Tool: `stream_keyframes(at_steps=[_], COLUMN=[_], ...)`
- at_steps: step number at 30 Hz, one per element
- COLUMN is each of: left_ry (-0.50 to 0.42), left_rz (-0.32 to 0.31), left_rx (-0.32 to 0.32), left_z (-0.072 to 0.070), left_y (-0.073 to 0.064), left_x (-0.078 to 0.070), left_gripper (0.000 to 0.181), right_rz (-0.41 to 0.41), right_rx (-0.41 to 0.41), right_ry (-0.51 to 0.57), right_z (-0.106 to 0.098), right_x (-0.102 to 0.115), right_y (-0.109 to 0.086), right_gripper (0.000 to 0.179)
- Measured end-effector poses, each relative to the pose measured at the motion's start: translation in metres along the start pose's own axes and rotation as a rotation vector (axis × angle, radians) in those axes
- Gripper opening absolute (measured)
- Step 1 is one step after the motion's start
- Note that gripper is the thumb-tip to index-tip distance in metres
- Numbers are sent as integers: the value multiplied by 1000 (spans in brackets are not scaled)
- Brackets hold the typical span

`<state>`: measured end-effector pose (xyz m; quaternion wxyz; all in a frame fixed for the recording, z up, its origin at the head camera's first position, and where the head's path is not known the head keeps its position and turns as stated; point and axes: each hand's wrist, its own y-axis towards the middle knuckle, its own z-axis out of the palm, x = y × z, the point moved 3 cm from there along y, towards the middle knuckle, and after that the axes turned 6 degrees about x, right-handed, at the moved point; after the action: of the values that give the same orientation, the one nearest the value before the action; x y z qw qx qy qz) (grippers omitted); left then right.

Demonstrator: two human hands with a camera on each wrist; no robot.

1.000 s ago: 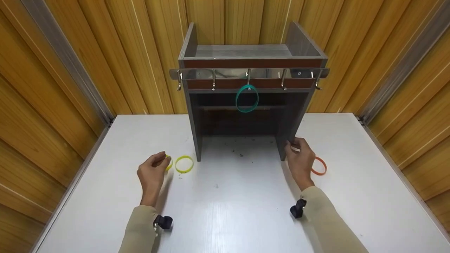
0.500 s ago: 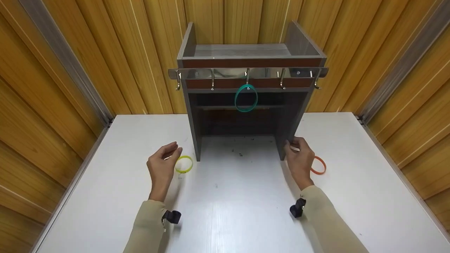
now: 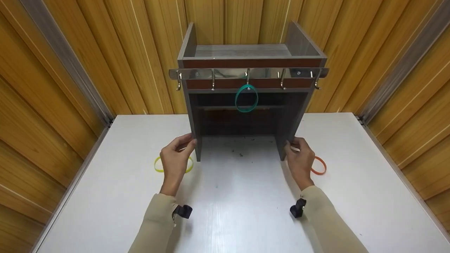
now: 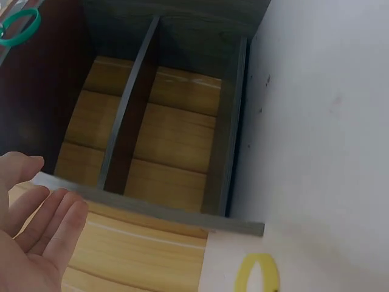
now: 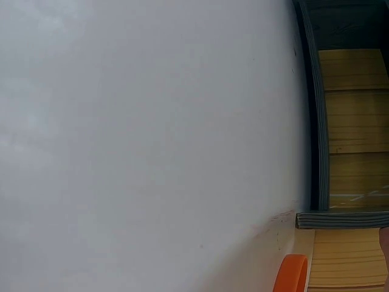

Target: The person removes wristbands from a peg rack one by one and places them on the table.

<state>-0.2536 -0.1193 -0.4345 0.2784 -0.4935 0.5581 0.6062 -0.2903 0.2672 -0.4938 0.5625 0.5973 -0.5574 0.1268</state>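
Note:
A small grey wooden shelf unit (image 3: 251, 63) stands on the white table, a metal hook rail (image 3: 230, 73) across its front. From the middle hook hangs a teal wristband (image 3: 236, 101). My left hand (image 3: 174, 158) is at the front edge of the left side panel; in the left wrist view its thumb and extended fingers lie on either side of that edge, apart from each other. My right hand (image 3: 300, 160) pinches the right side panel's front edge; the right wrist view barely shows this hand. Two yellow wristbands (image 3: 155, 164) (image 3: 192, 164) lie beside my left hand, partly hidden by it.
An orange wristband (image 3: 325, 168) lies on the table (image 3: 225, 211) just right of my right hand. Wood-patterned walls (image 3: 151, 52) enclose the table at the back and both sides. Small dark specks dot the tabletop under the shelf.
My left hand has moved right and forward from the yellow wristbands to the shelf's left panel, leaving both bands on the table. My right hand has stayed at the right panel.

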Motion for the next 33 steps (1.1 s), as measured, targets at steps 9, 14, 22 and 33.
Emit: stream_keyframes(at_steps=[9, 14, 22, 33], left_ry=[-51, -86, -139, -171], left_rz=[73, 107, 127, 166], left_rx=[59, 81, 115, 144], left_z=[27, 38, 52, 68], left_y=[3, 7, 14, 25], left_x=[-16, -26, -44, -67], left_gripper=[21, 23, 23, 25], right_rz=[-10, -18, -9, -21], right_rx=[-5, -12, -10, -18], right_ry=[-7, -1, -14, -10], right_z=[0, 0, -1, -2], right_x=[-1, -2, -1, -1], right_y=[0, 0, 0, 1], right_gripper=[14, 13, 13, 13])
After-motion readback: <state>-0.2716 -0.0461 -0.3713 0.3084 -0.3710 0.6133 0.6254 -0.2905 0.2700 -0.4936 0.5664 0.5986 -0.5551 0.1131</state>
